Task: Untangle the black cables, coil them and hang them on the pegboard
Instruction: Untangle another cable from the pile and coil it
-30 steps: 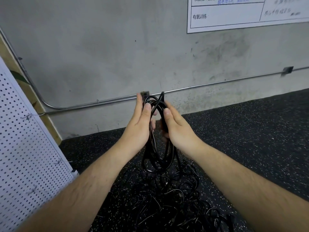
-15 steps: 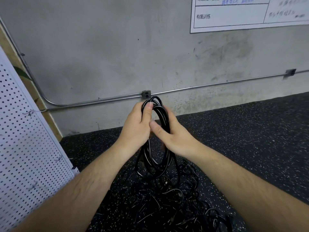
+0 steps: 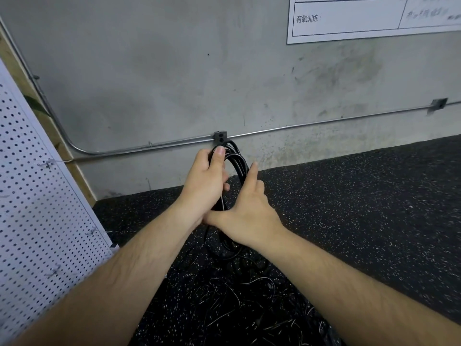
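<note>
One coil (image 3: 237, 158) was gathered, the left hand (image 3: 204, 181) curling its fingers round it, the right hand (image 3: 247, 211) laying straight fingers alongside; the tangle (image 3: 224, 295) lay unsorted, and the pegboard (image 3: 37, 196) at left held no cables.

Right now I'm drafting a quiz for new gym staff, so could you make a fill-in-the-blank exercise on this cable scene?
1. The left hand grips the coil of black cable near its ____.
2. The loose tangle of cables lies on the speckled ____.
3. The white pegboard stands on the person's ____.
4. A metal conduit runs along the concrete ____.

Missing words: top; floor; left; wall.
</note>
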